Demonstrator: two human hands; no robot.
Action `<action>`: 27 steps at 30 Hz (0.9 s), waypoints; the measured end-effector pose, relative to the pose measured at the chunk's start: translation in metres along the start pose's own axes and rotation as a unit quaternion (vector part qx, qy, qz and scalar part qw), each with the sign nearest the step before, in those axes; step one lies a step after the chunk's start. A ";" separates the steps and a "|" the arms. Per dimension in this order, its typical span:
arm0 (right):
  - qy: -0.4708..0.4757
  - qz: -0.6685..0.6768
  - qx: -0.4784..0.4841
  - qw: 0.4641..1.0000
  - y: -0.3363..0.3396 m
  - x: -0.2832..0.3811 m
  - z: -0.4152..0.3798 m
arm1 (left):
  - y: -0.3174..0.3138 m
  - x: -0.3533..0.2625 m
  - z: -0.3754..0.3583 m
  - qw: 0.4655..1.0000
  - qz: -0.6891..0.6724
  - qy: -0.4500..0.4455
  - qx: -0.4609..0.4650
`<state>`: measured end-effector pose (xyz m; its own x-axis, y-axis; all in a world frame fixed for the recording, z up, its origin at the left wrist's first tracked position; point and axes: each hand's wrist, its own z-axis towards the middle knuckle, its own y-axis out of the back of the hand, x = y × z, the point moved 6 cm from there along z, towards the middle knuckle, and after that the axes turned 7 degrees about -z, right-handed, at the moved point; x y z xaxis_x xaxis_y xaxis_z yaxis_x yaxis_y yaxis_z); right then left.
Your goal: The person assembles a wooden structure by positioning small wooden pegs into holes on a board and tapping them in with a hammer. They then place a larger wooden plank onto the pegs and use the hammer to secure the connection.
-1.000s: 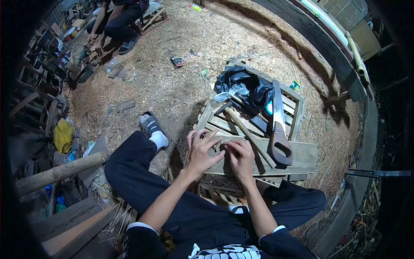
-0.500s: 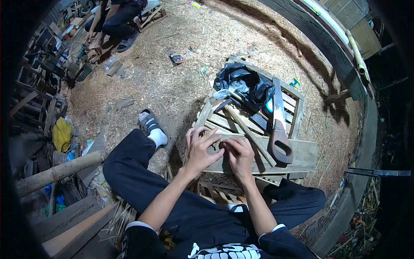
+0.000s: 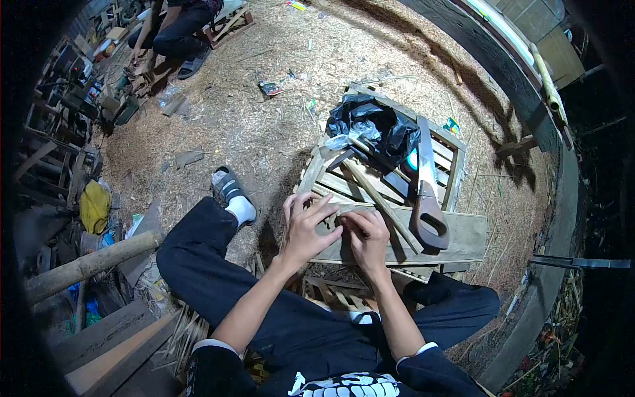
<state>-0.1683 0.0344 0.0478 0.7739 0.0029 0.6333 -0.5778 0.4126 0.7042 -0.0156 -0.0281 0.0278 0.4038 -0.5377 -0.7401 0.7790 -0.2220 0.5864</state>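
Right in front of the seated person, both bare hands work close together over a grey wooden board (image 3: 460, 238), which lies across the near end of a low slatted stand (image 3: 305, 178). The left hand (image 3: 307, 228) is spread, its fingers bent and well apart over the board's left part, its thumb pointing across towards the other hand. The right hand (image 3: 366, 235) is narrow, its thumb and fingers drawn together just beside that thumb. Something small and dark shows in the gap between the hands, too small to name, and I cannot tell whether the right fingers grip it or anything else.

Just right of the right hand, a thin stick (image 3: 390, 212) slants over the stand and onto the board. Beside it lies a saw (image 3: 427, 165), its brown handle on the board and its blade pointing away from the person. A crumpled black plastic bag (image 3: 374, 129) sits on the far part of the stand, with a bit of clear plastic (image 3: 337, 141) at its left edge and a small blue thing (image 3: 411, 160) between it and the saw.

The ground (image 3: 264, 139) is strewn with wood chips. The person's foot (image 3: 233, 193), in a white sock and dark sandal, rests left of the stand. Farther off at the upper left, another person (image 3: 182, 36) sits low beside a heap of clutter. A bamboo pole (image 3: 92, 264) juts in from the left, below a yellow sack (image 3: 96, 206).
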 end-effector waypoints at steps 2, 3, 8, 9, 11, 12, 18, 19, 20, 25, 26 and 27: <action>0.005 -0.003 0.001 1.000 -0.001 -0.001 0.000 | 0.000 0.000 0.000 1.000 0.000 -0.001 -0.001; 0.005 -0.003 0.001 1.000 -0.001 -0.001 0.000 | 0.000 0.000 0.000 1.000 0.000 -0.002 -0.002; 0.007 -0.003 -0.002 1.000 -0.002 0.000 0.000 | 0.000 0.000 0.000 1.000 -0.002 -0.002 -0.003; 0.006 -0.003 -0.002 1.000 -0.002 0.000 0.000 | -0.001 0.000 0.000 1.000 -0.003 -0.002 -0.002; 0.006 -0.002 -0.003 1.000 -0.002 -0.001 0.000 | -0.001 0.001 -0.001 1.000 -0.004 -0.002 -0.002; 0.005 -0.002 -0.003 1.000 -0.002 -0.001 -0.001 | -0.001 0.001 -0.001 1.000 -0.004 -0.001 -0.001; 0.017 -0.019 0.000 1.000 -0.006 -0.004 -0.002 | 0.000 0.001 0.000 1.000 -0.006 -0.002 0.002; 0.026 -0.022 0.001 0.999 -0.006 -0.003 -0.002 | 0.000 0.001 0.000 1.000 -0.007 -0.002 0.002; 0.036 -0.025 0.003 0.999 -0.007 -0.003 -0.002 | -0.001 0.001 0.000 1.000 -0.008 0.000 0.003; 0.063 -0.062 0.007 0.996 -0.007 0.002 -0.001 | 0.000 0.002 0.000 1.000 -0.011 0.005 0.015; 0.071 -0.068 0.001 0.995 -0.007 0.003 -0.001 | 0.000 0.002 0.000 1.000 -0.008 0.006 0.016; 0.071 -0.070 -0.002 0.995 -0.007 0.002 -0.001 | 0.001 0.001 0.001 1.000 -0.005 0.005 0.017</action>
<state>-0.1626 0.0329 0.0437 0.8757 0.0736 0.4772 -0.4608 0.4221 0.7807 -0.0153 -0.0301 0.0274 0.4000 -0.5275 -0.7495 0.7665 -0.2558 0.5891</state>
